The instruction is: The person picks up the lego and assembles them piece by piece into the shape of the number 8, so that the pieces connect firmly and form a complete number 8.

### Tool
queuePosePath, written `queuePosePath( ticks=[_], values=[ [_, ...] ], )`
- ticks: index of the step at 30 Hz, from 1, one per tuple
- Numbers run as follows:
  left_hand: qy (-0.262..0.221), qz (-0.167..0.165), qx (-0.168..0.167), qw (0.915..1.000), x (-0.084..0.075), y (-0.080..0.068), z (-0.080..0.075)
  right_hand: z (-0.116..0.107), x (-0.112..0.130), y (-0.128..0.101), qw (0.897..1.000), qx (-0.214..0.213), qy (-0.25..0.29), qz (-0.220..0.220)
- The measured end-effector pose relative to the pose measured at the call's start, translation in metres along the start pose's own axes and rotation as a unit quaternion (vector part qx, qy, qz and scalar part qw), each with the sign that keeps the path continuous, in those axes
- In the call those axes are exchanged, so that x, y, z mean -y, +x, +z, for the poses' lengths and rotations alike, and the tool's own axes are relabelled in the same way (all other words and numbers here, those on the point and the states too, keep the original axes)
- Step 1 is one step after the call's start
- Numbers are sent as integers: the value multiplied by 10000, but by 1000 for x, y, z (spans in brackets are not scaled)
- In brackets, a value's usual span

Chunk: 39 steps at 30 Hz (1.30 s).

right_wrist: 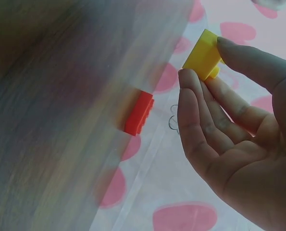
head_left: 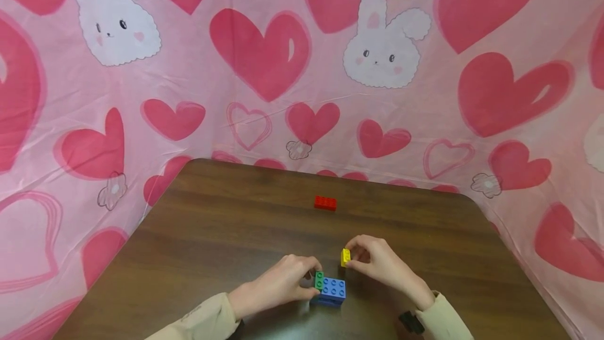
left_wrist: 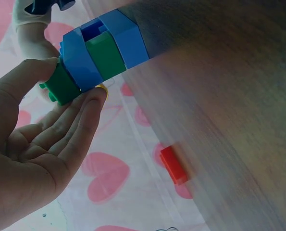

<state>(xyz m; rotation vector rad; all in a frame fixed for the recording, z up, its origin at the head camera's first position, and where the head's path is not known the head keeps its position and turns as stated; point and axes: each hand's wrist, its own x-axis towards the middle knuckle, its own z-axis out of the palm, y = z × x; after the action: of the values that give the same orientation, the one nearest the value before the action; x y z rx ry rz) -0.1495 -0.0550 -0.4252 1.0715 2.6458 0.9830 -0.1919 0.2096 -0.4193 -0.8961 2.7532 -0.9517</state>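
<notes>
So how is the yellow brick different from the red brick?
The yellow brick is pinched in the right hand, off the table; the red brick lies alone on the table, untouched. The yellow one is near the blue and green bricks held by the left hand; the red one sits farther back. Both are plastic building bricks.

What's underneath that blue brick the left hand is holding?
The left hand holds the stack. Under the top blue brick the left wrist view shows a green brick sandwiched between blue layers. The stack's base against the table is hidden.
</notes>
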Motion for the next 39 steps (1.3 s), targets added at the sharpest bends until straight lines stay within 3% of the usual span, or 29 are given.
queuePosePath(
  ticks=[28,39],
  values=[
    [-5,-41,-33,10000,0,-1,1,1,21,-24,9997,52,186,-162],
    [33,3,-67,10000,1,-1,1,4,26,-30,9982,24,268,-538]
  ],
)
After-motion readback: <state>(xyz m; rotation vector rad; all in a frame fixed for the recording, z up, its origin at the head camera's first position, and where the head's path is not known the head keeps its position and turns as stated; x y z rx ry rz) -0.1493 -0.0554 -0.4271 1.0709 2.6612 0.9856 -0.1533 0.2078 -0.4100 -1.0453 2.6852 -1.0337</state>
